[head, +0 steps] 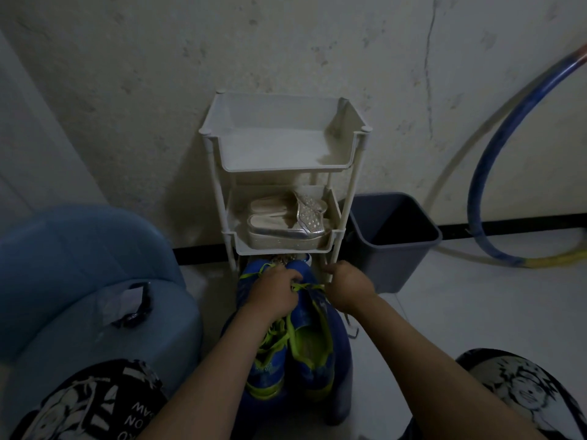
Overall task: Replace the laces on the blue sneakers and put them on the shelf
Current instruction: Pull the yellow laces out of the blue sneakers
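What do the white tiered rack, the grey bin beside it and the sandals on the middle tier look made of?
White tiered rack: likely moulded plastic, matte; thick rounded tray rims, capped posts.
Grey bin: likely plastic, matte; thin one-piece tapered walls.
Sandals: probably synthetic with a metallic silver finish; shiny platform sides, studded clear-looking straps. The light is dim, so this is tentative.

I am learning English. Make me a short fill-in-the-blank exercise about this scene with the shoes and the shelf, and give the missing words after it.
1. The left hand and the right hand pinch the yellow-green ____ of the blue sneakers.
2. The silver sandals lie on the ____ tier of the white shelf.
3. The grey bin stands on the floor to the ____ of the shelf.
Missing words: laces; middle; right.
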Motion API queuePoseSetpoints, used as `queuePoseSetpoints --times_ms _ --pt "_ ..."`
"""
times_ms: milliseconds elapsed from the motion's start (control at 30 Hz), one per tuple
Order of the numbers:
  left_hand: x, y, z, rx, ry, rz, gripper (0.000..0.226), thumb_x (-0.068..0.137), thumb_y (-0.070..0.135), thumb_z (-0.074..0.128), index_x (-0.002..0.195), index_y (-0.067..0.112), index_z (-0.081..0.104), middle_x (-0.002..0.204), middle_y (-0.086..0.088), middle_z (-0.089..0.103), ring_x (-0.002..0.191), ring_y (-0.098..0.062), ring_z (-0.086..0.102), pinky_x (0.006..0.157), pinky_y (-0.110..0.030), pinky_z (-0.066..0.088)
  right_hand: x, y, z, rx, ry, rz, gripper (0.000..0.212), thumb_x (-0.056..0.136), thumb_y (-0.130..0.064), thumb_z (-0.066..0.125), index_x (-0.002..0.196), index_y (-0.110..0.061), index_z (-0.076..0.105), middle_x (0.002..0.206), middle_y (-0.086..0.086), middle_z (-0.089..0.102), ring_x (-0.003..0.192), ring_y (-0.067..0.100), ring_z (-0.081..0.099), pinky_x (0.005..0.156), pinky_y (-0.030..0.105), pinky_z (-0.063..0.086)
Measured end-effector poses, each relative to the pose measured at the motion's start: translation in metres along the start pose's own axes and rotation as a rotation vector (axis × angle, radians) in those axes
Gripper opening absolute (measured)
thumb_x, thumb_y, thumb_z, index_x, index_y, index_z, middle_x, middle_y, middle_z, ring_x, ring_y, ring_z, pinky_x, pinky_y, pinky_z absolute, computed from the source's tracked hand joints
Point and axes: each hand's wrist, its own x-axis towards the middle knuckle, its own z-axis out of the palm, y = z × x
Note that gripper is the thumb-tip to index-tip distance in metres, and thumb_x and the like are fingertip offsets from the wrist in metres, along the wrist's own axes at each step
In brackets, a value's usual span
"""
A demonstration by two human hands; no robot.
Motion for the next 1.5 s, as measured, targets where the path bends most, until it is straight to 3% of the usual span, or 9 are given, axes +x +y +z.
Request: queuePoseSetpoints --times_ms 133,367,467,600,833,1000,1267,1400,1500 --pt "0.006 0.008 0.0 0.189 -0.064 0.024 0.045 0.084 0.023 0.053 0.128 0.033 0.06 0.129 -0.001 0.048 0.124 -0.026 0.039 0.103 -0.045 0.042 0.0 -0.015 0.01 0.048 -0.096 -0.11 0.031 0.096 -0.032 0.051 0.123 -0.024 0.064 0.122 0.006 0.064 0.109 0.023 0.062 0.091 0.037 0.052" --pt "0.017 0.011 0.0 0.208 -0.026 0.015 0.013 0.084 0.016 0.058 0.084 0.018 0.071 0.103 -0.008 0.06 0.097 -0.03 0.061 0.07 -0.034 0.047 0.002 -0.018 0.014 0.054 -0.144 -0.085 0.035 0.089 -0.036 0.057 0.122 -0.026 0.064 0.117 0.002 0.067 0.105 0.019 0.063 0.09 0.036 0.054" --pt "0.02 0.015 -0.002 0.247 0.033 0.003 0.018 0.082 0.011 0.06 0.065 0.018 0.065 0.086 -0.007 0.062 0.084 -0.029 0.064 0.063 -0.031 0.043 0.003 -0.017 0.012 0.063 -0.154 -0.085 0.036 0.088 -0.034 0.057 0.123 -0.03 0.064 0.119 0.0 0.067 0.106 0.018 0.063 0.091 0.037 0.054" --pt "0.02 0.011 0.002 0.231 0.088 0.04 0.019 0.087 0.015 0.058 0.076 0.016 0.072 0.09 -0.006 0.065 0.082 -0.026 0.064 0.064 -0.031 0.048 0.003 -0.016 0.011 0.08 -0.156 -0.084 0.037 0.09 -0.03 0.055 0.126 -0.03 0.064 0.124 0.001 0.065 0.11 0.018 0.062 0.093 0.038 0.054" --pt "0.017 -0.003 0.011 0.01 0.195 -0.074 0.004 0.096 0.011 0.047 0.095 0.011 0.05 0.093 -0.009 0.061 0.086 -0.029 0.059 0.065 -0.034 0.041 0.003 -0.018 0.007 0.048 -0.175 -0.071 0.046 0.087 -0.024 0.056 0.132 -0.032 0.057 0.129 0.001 0.061 0.115 0.019 0.059 0.097 0.039 0.052" --pt "0.017 -0.006 0.007 0.018 0.157 0.034 0.028 0.093 0.008 0.048 0.114 0.017 0.065 0.116 -0.005 0.064 0.106 -0.024 0.059 0.087 -0.039 0.05 0.01 -0.021 0.002 -0.054 -0.189 -0.101 0.039 0.084 -0.028 0.06 0.123 -0.032 0.06 0.119 -0.002 0.064 0.108 0.018 0.061 0.09 0.035 0.052" --pt "0.02 -0.011 0.007 -0.068 0.147 0.069 0.014 0.09 0.02 0.062 0.077 0.023 0.065 0.084 0.009 0.054 0.086 -0.017 0.059 0.071 -0.033 0.047 0.019 -0.018 0.006 -0.094 -0.129 -0.129 0.029 0.088 -0.036 0.062 0.115 -0.027 0.065 0.112 -0.001 0.065 0.103 0.018 0.062 0.088 0.036 0.054" --pt "0.022 -0.01 0.01 -0.286 0.281 -0.113 0.016 0.095 0.022 0.055 0.081 0.026 0.059 0.095 0.005 0.053 0.097 -0.021 0.052 0.08 -0.034 0.043 0.019 -0.016 0.006 -0.09 -0.1 -0.116 0.023 0.088 -0.037 0.064 0.108 -0.026 0.069 0.107 -0.001 0.066 0.1 0.018 0.063 0.085 0.036 0.055" --pt "0.02 -0.01 0.003 -0.249 0.336 -0.184 0.016 0.097 0.023 0.05 0.085 0.023 0.06 0.1 0.003 0.056 0.101 -0.021 0.051 0.078 -0.03 0.035 0.019 -0.016 0.009 -0.086 -0.075 -0.1 0.022 0.09 -0.037 0.062 0.106 -0.026 0.071 0.104 -0.001 0.067 0.097 0.019 0.065 0.083 0.036 0.056"
